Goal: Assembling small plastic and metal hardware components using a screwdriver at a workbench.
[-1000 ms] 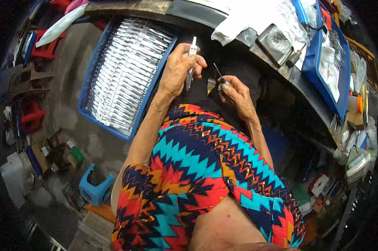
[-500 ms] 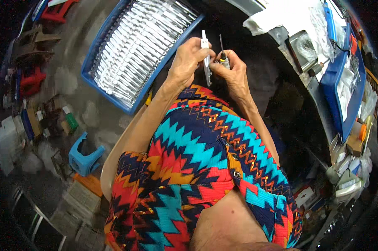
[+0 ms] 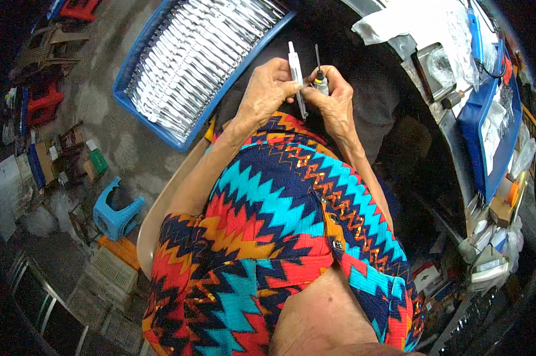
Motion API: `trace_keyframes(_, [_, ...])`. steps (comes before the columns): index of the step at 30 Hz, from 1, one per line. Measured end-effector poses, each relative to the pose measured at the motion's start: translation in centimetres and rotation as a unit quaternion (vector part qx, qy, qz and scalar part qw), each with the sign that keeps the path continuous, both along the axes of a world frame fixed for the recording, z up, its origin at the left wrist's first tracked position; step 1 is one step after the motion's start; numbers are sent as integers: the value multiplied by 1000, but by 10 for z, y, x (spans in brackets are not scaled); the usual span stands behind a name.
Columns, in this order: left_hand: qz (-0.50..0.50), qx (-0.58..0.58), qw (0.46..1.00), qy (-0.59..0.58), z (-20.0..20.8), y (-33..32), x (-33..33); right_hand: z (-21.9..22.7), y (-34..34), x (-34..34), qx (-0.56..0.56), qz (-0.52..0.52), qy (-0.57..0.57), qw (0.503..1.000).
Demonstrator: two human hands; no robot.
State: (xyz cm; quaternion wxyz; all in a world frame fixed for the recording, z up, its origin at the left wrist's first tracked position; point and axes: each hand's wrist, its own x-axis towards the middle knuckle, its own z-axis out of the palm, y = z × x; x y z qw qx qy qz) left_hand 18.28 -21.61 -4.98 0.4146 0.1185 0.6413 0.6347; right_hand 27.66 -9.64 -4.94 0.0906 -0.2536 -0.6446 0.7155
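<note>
Over my lap, my left hand (image 3: pixel 268 89) pinches a slim white and grey part (image 3: pixel 295 68) between thumb and fingers. The part stands nearly upright, its lower end pointing toward me. Close beside it, my right hand (image 3: pixel 333 98) is closed around a small pale bottle (image 3: pixel 321 83) with a black and yellow neck and a long thin dark tip pointing away from me. My right thumb and fingertips come up to the white part; whether they touch it I cannot tell. To the left, a blue crate (image 3: pixel 204 113) holds rows of similar slim white and silver parts.
On the right stands a workbench with white sheeting (image 3: pixel 392 24), a blue tray (image 3: pixel 477 142) and a blue-handled tool (image 3: pixel 474 35). A light-blue stool (image 3: pixel 116 216) is on the floor at left, near stacked cardboard (image 3: pixel 105 273) and red stools (image 3: pixel 48 104).
The white part has turned slightly and shifted a little to the right within my left hand. My right hand has come slightly closer to it, still gripping the bottle.
</note>
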Motion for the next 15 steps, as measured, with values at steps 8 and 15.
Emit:
trace_keyframes(8, [-1, -94, 992, 86, 5, -3, 5, -6, -6, 5, 13, 5, -11, 1000])
trace_keyframes(15, [-16, -93, 990, 105, 0, -5, 3, -9, -11, 5, -26, -23, -7, 999])
